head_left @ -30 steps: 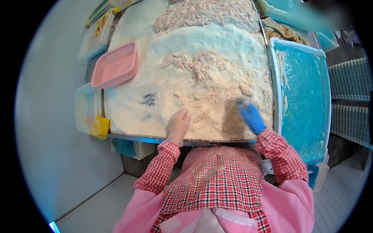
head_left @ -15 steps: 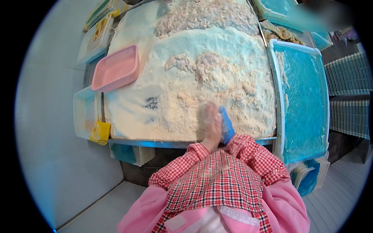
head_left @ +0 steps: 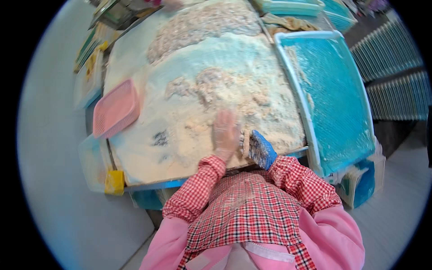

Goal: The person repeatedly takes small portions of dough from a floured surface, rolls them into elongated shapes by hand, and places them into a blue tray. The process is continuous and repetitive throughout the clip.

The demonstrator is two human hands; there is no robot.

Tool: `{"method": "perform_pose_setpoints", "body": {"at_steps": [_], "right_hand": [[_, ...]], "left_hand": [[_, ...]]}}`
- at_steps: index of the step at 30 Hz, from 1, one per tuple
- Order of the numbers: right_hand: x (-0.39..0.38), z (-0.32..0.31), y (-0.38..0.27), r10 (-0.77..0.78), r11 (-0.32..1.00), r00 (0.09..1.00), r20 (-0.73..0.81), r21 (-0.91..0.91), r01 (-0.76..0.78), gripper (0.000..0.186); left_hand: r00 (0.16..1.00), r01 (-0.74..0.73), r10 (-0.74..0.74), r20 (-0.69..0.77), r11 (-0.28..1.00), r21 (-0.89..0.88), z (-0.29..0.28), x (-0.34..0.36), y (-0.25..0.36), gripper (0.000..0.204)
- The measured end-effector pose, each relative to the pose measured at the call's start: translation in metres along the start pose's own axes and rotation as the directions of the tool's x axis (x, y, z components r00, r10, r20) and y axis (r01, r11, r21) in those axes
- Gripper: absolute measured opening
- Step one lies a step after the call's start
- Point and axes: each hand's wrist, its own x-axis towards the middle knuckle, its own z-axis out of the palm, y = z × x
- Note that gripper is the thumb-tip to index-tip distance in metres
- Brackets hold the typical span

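Observation:
My left hand (head_left: 226, 131), pale and slightly blurred, lies over the floured table with its fingers stretched forward. To its right is my right hand (head_left: 262, 149) in a blue glove, tilted on edge with its dark, flour-dusted palm turned left and its fingers extended. Between the hands is a small floury lump (head_left: 245, 143); I cannot tell whether the right hand touches it. Ahead of both hands, clumped pale pieces (head_left: 213, 83) coated in powder sit on the floured tabletop (head_left: 135, 157). A larger heap of glistening pinkish pieces (head_left: 204, 28) spreads along the far side.
A pink plastic basket (head_left: 116, 110) stands at the table's left edge, near a yellow scraper-like piece (head_left: 114, 182). On the right lies a white-framed tray (head_left: 310, 105) with a blue mesh base. Stacked trays (head_left: 389, 49) stand farther right. Part of another person's hand (head_left: 172, 3) shows at the far edge.
My hands, pressed together before, have come apart; the left is now over the flour and the right turned with its palm showing. The whole view has shifted and tilted.

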Motion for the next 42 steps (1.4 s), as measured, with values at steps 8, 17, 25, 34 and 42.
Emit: {"method": "perform_pose_setpoints", "body": {"at_steps": [8,17,25,34,42], "right_hand": [[-0.138,-0.053,-0.126,-0.664,0.596,0.723,-0.191,-0.718,0.359,0.030],[-0.196,-0.180,-0.174,-0.625,0.504,0.763,-0.166,-0.832,0.231,0.041],[-0.209,-0.144,-0.142,-0.634,0.250,0.728,-0.262,-0.960,-0.128,0.051],[-0.187,-0.111,-0.128,-0.871,-0.073,0.487,0.062,-0.997,-0.005,0.045],[-0.072,-0.020,-0.053,-0.621,-0.006,0.728,0.291,-0.931,0.366,0.034]], "left_hand": [[0.975,-0.168,0.203,0.092,0.941,-0.295,0.007,0.090,0.022,0.033],[0.936,-0.298,0.327,0.131,0.932,-0.205,0.016,0.118,0.052,0.027],[0.989,0.013,0.027,0.144,0.963,-0.271,-0.020,0.073,0.007,0.021],[0.978,-0.162,0.166,0.130,0.986,-0.038,-0.060,-0.006,-0.021,0.028],[0.989,0.120,-0.112,0.093,0.989,-0.088,-0.036,-0.027,-0.037,0.037]]}}
